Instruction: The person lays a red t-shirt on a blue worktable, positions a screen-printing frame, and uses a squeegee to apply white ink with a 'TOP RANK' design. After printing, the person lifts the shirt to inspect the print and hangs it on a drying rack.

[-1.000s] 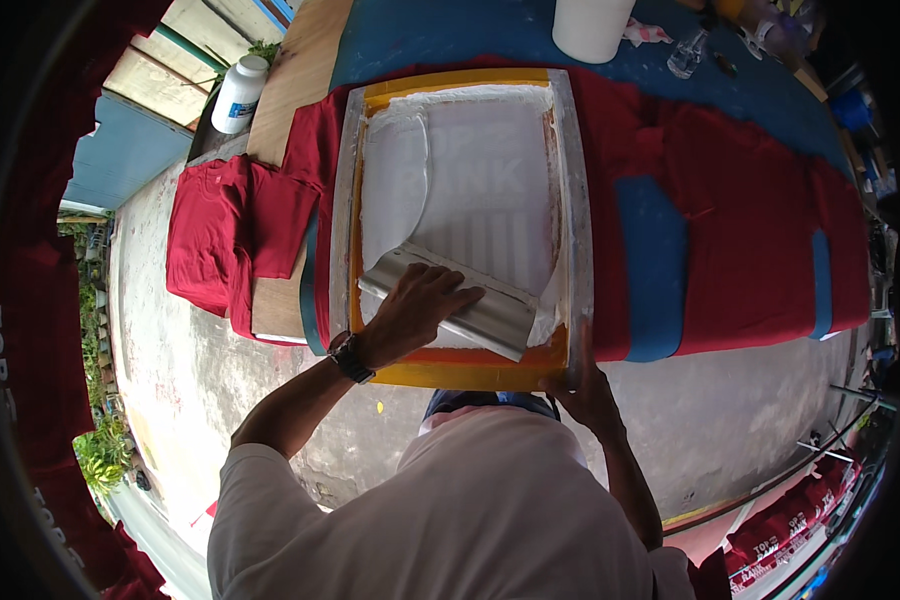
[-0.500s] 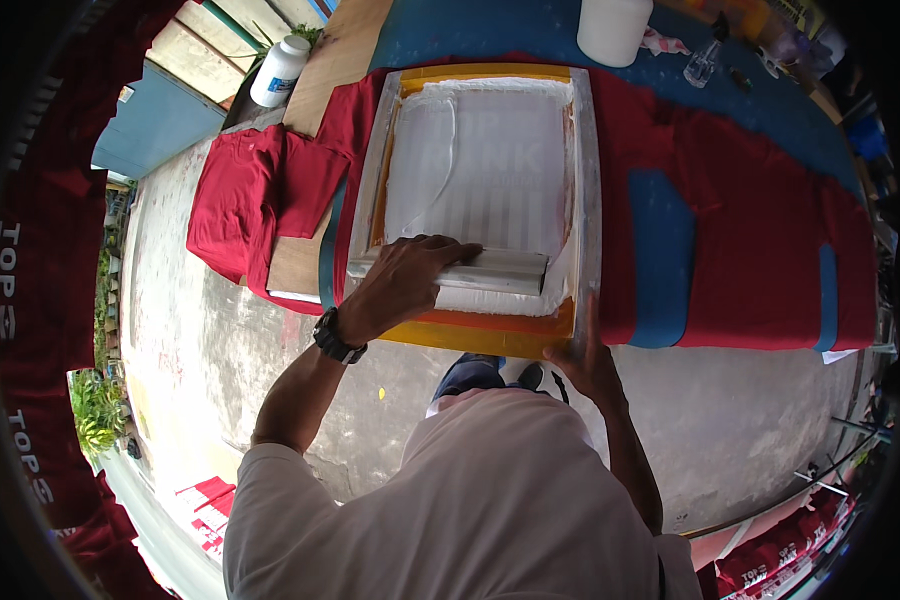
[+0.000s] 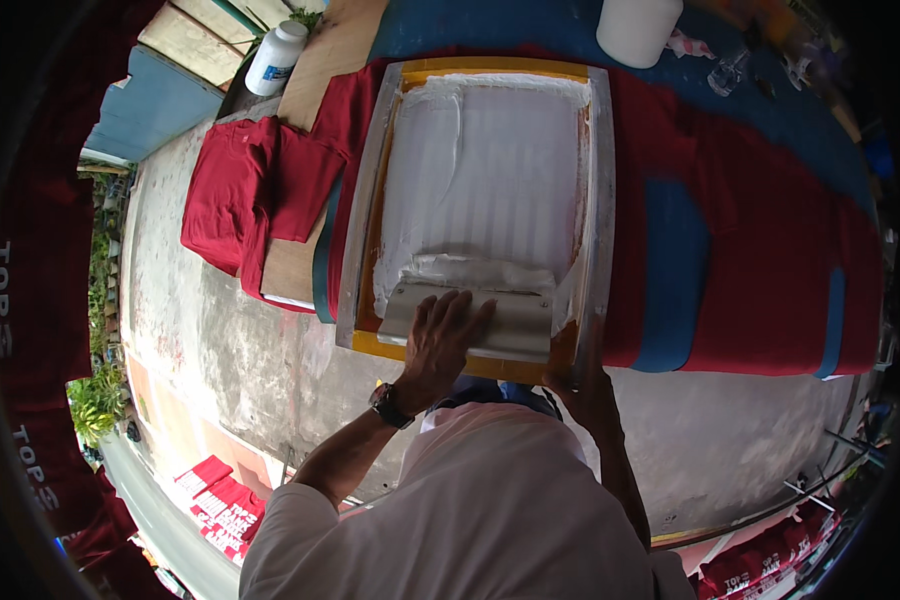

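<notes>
A printing screen [image 3: 599, 200], framed in metal with yellow tape along its inner border, lies on a red T-shirt [image 3: 626, 290]. White ink [image 3: 520, 272] is piled in a ridge along the far side of a metal squeegee [image 3: 515, 325] near the screen's near end. My left hand [image 3: 440, 340], with a dark watch on its wrist, is closed on the squeegee, fingers over its top face. At the frame's near right corner, my right hand [image 3: 582, 396] grips the edge; its fingers are partly hidden. Faint lettering and stripes show through the ink-smeared mesh [image 3: 510, 190].
Folded red shirts [image 3: 232, 190] lie to the left on a wooden board. More red shirts [image 3: 770, 270] spread right over the blue table [image 3: 490, 30]. A white bottle [image 3: 275, 60], a white tub [image 3: 638, 32] and a clear spray bottle [image 3: 727, 75] stand beyond. Printed red shirts [image 3: 30, 300] hang at far left.
My left hand has drawn the squeegee toward me to the screen's near end, and its broad face now shows. Ink is gathered beyond it. My right hand stays at the frame's corner.
</notes>
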A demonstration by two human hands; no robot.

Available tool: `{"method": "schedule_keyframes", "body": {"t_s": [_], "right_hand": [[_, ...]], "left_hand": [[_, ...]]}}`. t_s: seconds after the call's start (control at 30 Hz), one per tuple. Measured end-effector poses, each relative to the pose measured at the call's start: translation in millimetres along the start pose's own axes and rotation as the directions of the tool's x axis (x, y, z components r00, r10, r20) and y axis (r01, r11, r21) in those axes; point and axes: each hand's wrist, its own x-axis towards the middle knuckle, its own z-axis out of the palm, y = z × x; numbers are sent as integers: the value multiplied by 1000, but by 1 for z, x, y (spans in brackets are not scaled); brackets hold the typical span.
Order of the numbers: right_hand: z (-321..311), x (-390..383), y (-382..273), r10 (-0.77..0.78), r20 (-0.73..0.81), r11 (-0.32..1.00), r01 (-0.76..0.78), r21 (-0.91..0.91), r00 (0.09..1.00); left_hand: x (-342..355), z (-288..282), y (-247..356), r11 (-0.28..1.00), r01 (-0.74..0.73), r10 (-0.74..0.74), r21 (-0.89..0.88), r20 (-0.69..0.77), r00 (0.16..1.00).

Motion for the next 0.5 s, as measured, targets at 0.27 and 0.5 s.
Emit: {"method": "schedule_keyframes", "body": {"t_s": [0.27, 0.5], "right_hand": [[-1, -1, 0, 131, 30, 991, -132, 31, 991], [1, 0, -2, 107, -20, 993, -106, 57, 994]], "left_hand": [[170, 29, -86, 993, -117, 119, 22, -129, 984], [301, 12, -136, 978, -210, 208, -6, -103, 973]]}}
